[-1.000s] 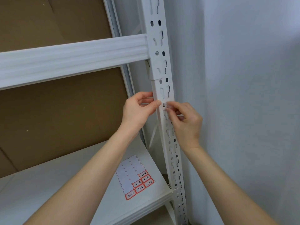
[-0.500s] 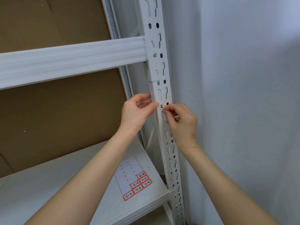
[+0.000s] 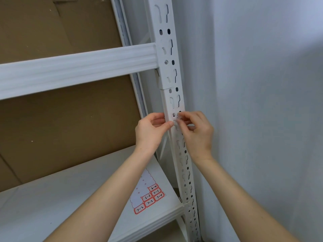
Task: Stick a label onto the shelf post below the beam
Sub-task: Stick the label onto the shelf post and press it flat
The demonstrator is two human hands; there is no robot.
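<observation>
Below the beam (image 3: 78, 67), the left hand (image 3: 150, 131) keeps its grip pinched round the shelf post (image 3: 174, 102) while the right hand (image 3: 197, 133) has closed in against its thumb, pinching the barely visible label (image 3: 176, 122) onto the post's face, apparently nearly stuck.

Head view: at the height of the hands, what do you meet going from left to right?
cardboard backing → left hand → shelf post → right hand → wall
</observation>
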